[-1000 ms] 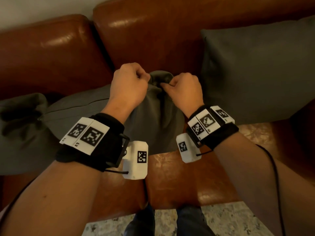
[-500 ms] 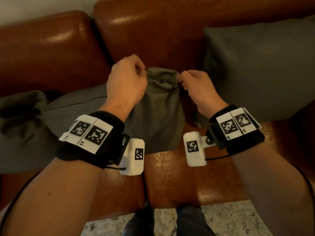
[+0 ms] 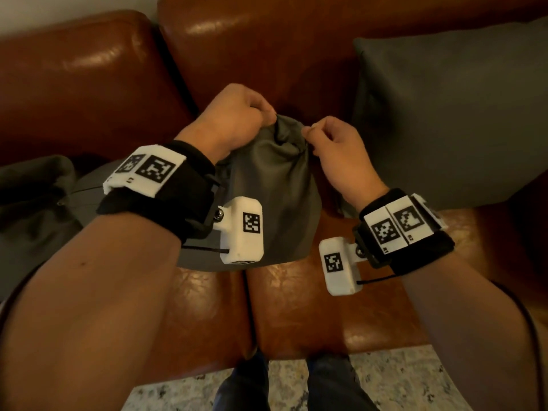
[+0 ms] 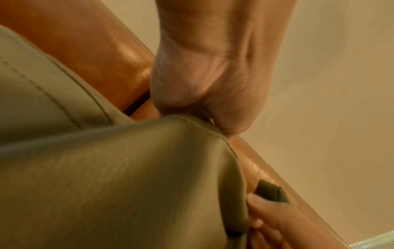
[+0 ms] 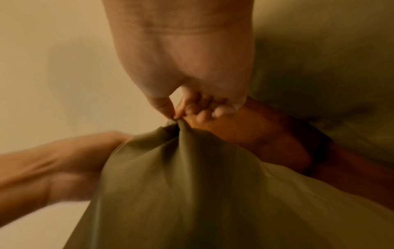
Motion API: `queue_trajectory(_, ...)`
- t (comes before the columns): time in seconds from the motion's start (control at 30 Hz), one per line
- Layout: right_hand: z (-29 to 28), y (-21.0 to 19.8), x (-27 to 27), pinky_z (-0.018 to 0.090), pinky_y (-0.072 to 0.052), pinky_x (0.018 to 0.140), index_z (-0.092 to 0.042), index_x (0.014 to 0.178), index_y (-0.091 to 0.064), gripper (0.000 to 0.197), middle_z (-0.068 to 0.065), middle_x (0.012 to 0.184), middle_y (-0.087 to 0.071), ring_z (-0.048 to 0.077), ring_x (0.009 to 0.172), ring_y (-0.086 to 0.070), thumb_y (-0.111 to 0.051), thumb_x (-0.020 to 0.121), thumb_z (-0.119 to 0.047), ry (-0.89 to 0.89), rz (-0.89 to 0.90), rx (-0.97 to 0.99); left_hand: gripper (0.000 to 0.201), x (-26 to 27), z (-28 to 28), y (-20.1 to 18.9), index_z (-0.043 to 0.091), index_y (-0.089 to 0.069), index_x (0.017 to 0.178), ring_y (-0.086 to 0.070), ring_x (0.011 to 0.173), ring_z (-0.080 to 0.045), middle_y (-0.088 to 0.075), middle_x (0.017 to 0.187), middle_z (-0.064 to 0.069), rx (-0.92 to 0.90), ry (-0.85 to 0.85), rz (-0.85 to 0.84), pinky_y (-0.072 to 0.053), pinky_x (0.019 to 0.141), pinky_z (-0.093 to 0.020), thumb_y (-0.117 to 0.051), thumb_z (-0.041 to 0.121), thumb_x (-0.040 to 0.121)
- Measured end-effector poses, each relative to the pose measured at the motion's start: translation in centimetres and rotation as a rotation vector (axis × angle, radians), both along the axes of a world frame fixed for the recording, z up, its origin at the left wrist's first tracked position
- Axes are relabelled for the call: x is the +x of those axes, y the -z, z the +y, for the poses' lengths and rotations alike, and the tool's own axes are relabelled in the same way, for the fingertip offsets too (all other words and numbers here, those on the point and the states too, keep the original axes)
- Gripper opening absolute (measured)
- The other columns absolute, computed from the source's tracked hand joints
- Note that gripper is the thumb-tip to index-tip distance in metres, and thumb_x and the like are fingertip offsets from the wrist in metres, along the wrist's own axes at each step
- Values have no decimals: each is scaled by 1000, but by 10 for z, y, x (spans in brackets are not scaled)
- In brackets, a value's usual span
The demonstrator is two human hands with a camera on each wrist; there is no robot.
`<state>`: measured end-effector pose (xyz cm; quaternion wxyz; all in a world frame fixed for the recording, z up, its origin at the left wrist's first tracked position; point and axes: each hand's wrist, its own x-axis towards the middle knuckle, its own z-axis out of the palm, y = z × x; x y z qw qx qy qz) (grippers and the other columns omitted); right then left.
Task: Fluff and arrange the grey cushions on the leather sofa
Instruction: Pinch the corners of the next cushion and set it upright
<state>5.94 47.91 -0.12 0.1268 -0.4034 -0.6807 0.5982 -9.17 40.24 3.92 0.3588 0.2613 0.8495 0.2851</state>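
Glossy leather sofa (image 3: 296, 54); matt cloth cushions (image 3: 275, 185).

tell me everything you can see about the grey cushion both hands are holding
The middle cushion is grey, smooth woven-looking fabric with a stitched seam along its edge, clear in the left wrist view. It looks soft and underfilled, its top bunched into creases. It stands roughly upright on the leather sofa seat over the gap between seat pads, in front of the backrest. The left hand grips its top left corner; the right hand pinches the top right corner with thumb and fingers. Another grey cushion lies beside it on the left.
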Motion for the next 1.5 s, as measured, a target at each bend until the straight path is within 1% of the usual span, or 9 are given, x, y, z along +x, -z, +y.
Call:
queue_trajectory(0.13,-14,-7,3,17,-38,58,-19,75,-61,32,-7,72,-53,3,60,-47,-71,81,-49,4,-46,355,21,5,0,6,24,-69,72,-63,77,-9,-67,76,4,43,-114,-51,-54,77,-30,-64,14,90)
queue_trajectory(0.37,-31,-9,-5,37,-46,72,-20,96,-71,25,-3,90,-53,19,87,-55,-67,87,-42,-125,-199,628,24,4,7,0,17,-67,73,-63,86,-12,-67,85,0,38,-300,-159,-51,76,-25,-58,0,87)
queue_trajectory(0.53,-33,-5,-12,47,-48,82,-19,99,-74,21,2,95,-57,24,94,-55,-64,90,-35,-187,-259,583,17,8,12,-1,12,-67,92,-57,80,-10,-61,85,0,8,-387,-186,-50,69,-22,-57,-1,87)
queue_trajectory(0.67,-27,-7,-15,46,-50,81,-16,88,-70,9,-1,91,-54,22,90,-57,-66,89,-25,-176,-214,495,17,9,12,-4,14,-61,83,-51,74,-7,-56,81,1,-5,-381,-179,-41,57,-19,-56,-1,88)
queue_trajectory(0.83,-29,-7,-9,47,-48,81,-18,104,-70,18,4,101,-56,25,98,-53,-57,94,-27,-247,-264,596,17,7,16,-6,5,-62,105,-55,78,-13,-58,87,-3,-46,-367,-200,-47,65,-24,-54,0,91)
queue_trajectory(1.0,-31,-5,-2,45,-44,85,-26,131,-58,36,5,112,-52,28,108,-47,-53,96,-28,-455,-394,652,35,7,18,-8,-1,-57,126,-61,108,-28,-63,115,-16,-68,-337,-202,-47,80,-30,-54,0,91)
queue_trajectory(1.23,-20,0,-2,46,-47,78,-17,97,-64,11,-9,89,-41,18,89,-50,-66,87,-21,-260,-129,619,19,5,8,4,19,-60,79,-56,86,-14,-61,87,0,19,-306,-69,-50,74,-28,-55,2,87)
queue_trajectory(1.37,-22,-1,3,40,-47,73,-14,95,-64,13,-8,89,-42,11,83,-43,-68,83,-17,-101,45,718,16,7,-1,7,25,-61,80,-58,82,-11,-60,83,5,136,-194,-10,-48,72,-28,-62,11,88)
queue_trajectory(1.5,-23,-1,8,37,-42,69,-7,93,-68,11,4,81,-53,17,81,-46,-69,84,-13,-20,190,892,9,1,-17,-2,27,-71,94,-64,98,-12,-69,101,2,200,-8,-127,-52,90,-31,-65,24,88)
